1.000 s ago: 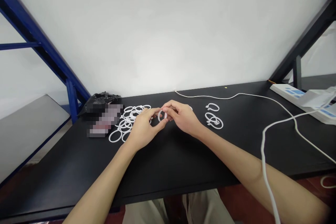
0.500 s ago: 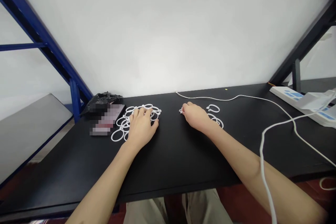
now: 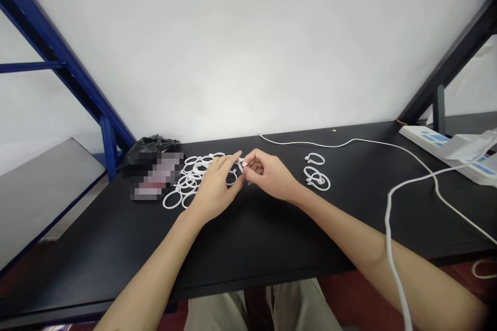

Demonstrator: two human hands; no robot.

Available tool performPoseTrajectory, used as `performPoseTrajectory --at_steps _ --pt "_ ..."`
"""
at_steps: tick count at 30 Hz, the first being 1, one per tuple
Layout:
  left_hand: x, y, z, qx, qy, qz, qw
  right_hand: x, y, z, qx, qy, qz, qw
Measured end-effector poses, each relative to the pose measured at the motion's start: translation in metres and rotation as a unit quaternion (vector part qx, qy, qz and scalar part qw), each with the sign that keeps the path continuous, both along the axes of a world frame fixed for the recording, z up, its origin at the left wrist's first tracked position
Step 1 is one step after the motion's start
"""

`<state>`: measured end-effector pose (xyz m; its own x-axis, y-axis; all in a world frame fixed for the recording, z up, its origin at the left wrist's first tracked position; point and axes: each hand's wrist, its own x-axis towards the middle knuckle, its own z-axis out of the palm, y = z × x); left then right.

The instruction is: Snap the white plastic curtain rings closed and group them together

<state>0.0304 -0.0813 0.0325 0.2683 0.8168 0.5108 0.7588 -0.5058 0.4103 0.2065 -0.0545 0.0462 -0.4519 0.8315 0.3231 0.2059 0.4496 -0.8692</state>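
Note:
My left hand (image 3: 215,181) lies over the right side of a heap of white plastic curtain rings (image 3: 173,199), fingers stretched and thumb apart. My right hand (image 3: 269,173) is pinched closed on a white curtain ring (image 3: 241,165), just beside the left thumb and fingertips. Fingers hide part of this ring, and I cannot tell whether the left fingertips touch it. To the right of my right hand lie a few white rings, one with a gap (image 3: 316,158) and a small overlapping group (image 3: 318,180).
A black plastic bag (image 3: 155,144) and a partly blurred flat pack (image 3: 165,170) lie left of the heap. A white cable (image 3: 306,144) runs along the back of the black table (image 3: 248,232) and hangs before my right forearm. A white power strip (image 3: 430,139) lies at right.
My right hand has moved left, from open table to beside my left hand. My left hand has shifted slightly right, its fingers more spread. The rings on the right now show fully.

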Motion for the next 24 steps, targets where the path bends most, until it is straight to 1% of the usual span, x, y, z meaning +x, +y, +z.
performPoseTrajectory --at_steps 3,6,8,11,14,16,20,24 --pt "0.0 -0.0021 0.0037 -0.002 -0.022 -0.008 1.0 -0.0014 0.0005 0.0001 -0.067 0.068 0.018 0.995" --pt "0.0003 -0.0032 0.0054 0.007 -0.027 -0.003 1.0 -0.0016 0.0027 0.0004 -0.085 0.119 0.03 0.989" --pt "0.0006 -0.0031 0.0053 0.015 -0.024 -0.002 1.0 -0.0016 0.0032 0.0002 -0.075 0.127 0.041 0.988" --pt "0.0008 -0.0018 0.0037 0.021 -0.019 -0.013 1.0 -0.0013 0.0019 -0.0002 -0.041 0.084 0.05 0.994" --pt "0.0007 -0.0004 0.0024 0.006 -0.021 -0.022 1.0 -0.0011 -0.0004 0.0 -0.003 0.032 0.028 0.999" --pt "0.0008 -0.0002 0.0026 -0.005 -0.027 -0.02 0.999 -0.0012 -0.0018 0.0006 0.014 0.015 0.013 1.0" --pt "0.0017 -0.0023 0.0053 -0.021 -0.036 -0.022 0.999 -0.0012 -0.0029 0.0028 0.038 0.013 -0.003 0.999" --pt "0.0028 -0.0044 0.0084 -0.045 -0.042 -0.017 0.998 -0.0004 -0.0019 0.0039 0.063 0.009 0.001 0.998"
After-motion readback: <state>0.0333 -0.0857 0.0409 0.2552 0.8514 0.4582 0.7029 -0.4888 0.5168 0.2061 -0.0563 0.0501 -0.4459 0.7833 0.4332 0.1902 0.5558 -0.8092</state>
